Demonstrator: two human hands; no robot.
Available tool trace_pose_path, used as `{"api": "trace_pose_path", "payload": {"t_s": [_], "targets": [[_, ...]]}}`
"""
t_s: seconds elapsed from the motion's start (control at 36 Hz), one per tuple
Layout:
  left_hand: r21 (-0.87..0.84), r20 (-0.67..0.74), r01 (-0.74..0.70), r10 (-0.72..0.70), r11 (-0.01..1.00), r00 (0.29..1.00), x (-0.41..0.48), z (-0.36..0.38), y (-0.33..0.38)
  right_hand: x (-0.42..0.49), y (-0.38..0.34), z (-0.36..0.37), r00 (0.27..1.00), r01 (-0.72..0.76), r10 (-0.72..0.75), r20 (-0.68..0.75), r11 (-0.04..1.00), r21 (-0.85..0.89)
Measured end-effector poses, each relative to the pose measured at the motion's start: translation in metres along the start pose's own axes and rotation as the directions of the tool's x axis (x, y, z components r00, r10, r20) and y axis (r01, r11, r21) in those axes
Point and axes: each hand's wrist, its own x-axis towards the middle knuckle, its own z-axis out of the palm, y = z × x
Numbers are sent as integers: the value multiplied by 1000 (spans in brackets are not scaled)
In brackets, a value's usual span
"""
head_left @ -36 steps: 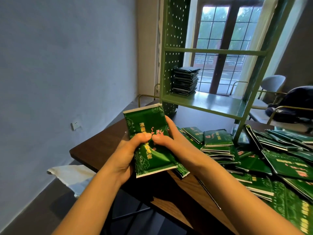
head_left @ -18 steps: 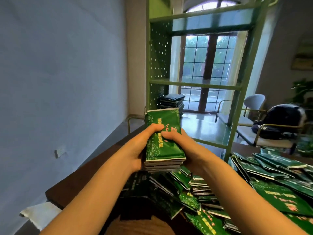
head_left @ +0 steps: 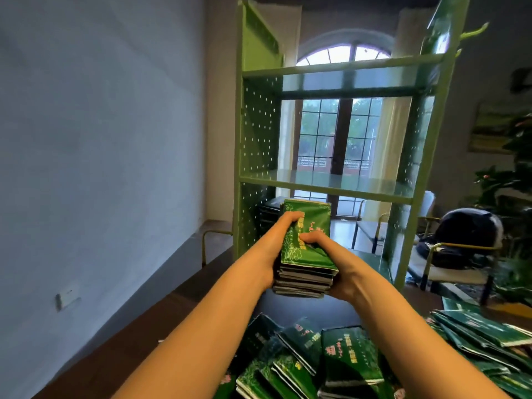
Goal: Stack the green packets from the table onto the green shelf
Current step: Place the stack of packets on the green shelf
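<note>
Left hand [head_left: 270,254] and right hand [head_left: 338,273] have fingers curled round a stack [head_left: 305,273] of packets, held over the desk [head_left: 115,355] before the shelf [head_left: 325,191]. Best to squeeze evenly, keep the edges square, and land it beside the dark pile [head_left: 267,208] at the shelf's left. Loose packets [head_left: 345,355] lie at the desk's near edge.

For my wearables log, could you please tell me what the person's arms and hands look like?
The left forearm and right forearm are bare as far as the view shows; no sleeve appears. The left hand and right hand wear no gloves, and no ring, watch or bracelet is visible.
</note>
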Motion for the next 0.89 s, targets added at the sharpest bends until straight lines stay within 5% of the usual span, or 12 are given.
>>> {"api": "trace_pose_path", "payload": {"t_s": [0.11,0.28,0.89], "targets": [[6,-68,-37,37,999,997,20,4,5,12,-16,-12,999,-33,33,-33,999,-5],[231,-376,-88,173,969,911,62,-11,-15,39,-37,-30,984,-92,93,-150,996,17],[527,-386,-57,299,848,873,73,-25,-34,87,-50,-56,977,-98,80,-197,992,-84]]}}
